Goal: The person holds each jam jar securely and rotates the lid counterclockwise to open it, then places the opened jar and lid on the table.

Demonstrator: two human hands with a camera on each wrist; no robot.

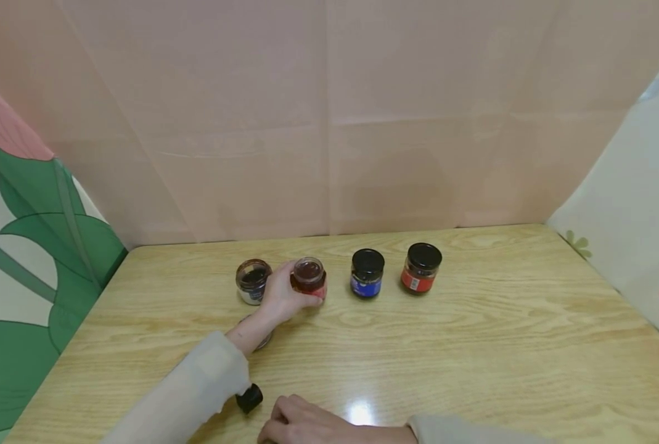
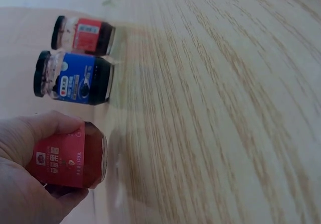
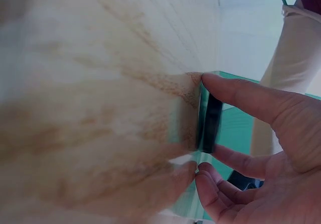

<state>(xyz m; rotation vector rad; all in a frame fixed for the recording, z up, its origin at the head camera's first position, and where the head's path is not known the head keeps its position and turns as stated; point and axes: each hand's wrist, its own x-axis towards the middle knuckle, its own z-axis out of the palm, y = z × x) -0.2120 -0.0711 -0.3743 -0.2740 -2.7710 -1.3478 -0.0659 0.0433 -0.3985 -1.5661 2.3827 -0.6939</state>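
1. Left hand (image 1: 281,297) grips the lidless red jar (image 1: 309,274) between its neighbours; can't tell if its base touches the table (image 1: 501,333)
2. Right hand (image 1: 307,422), low in front, pinches a black lid (image 3: 211,126) between thumb and finger
3. A tilted grip could spill the red jar; a leftward swing could knock the open jar (image 1: 253,279) just beside, or the forearm the glass (image 1: 266,340) under it
4. Rightward stand blue jar (image 1: 367,275), then end jar (image 1: 421,269); back edge close behind, open room frontward and right
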